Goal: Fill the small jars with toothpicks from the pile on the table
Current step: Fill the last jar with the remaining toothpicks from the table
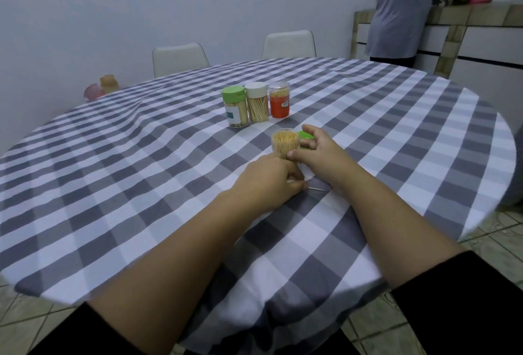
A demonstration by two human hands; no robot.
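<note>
Steadying an open jar point(285, 143) packed with toothpicks, your right hand point(317, 153) holds it with thumb and fingers curled round its near side, close to the middle of the round bench point(113, 184) under its grey-and-white checked cloth. A green lid point(307, 136) lies just behind the jar, partly hidden by your fingers. Your left hand point(268, 182) rests knuckles-up on the cloth just nearer to you than the jar, fingers curled under, pinching what appears to be a toothpick or 2 at the fingertips; the grip itself is mostly hidden. 1 loose toothpick point(316, 189) lies on the cloth between your 2 wrists. Farther toward the bench's far edge stand 3 filled jars in a row, touching or nearly so: a green-lidded jar point(235, 107), a white-lidded jar point(257, 102) and a clear-capped jar with an orange label point(279, 100). 2 white chairs point(179, 58) stand at the far edge, and another person point(402, 9) stands at a tiled counter beyond the far right edge.
</note>
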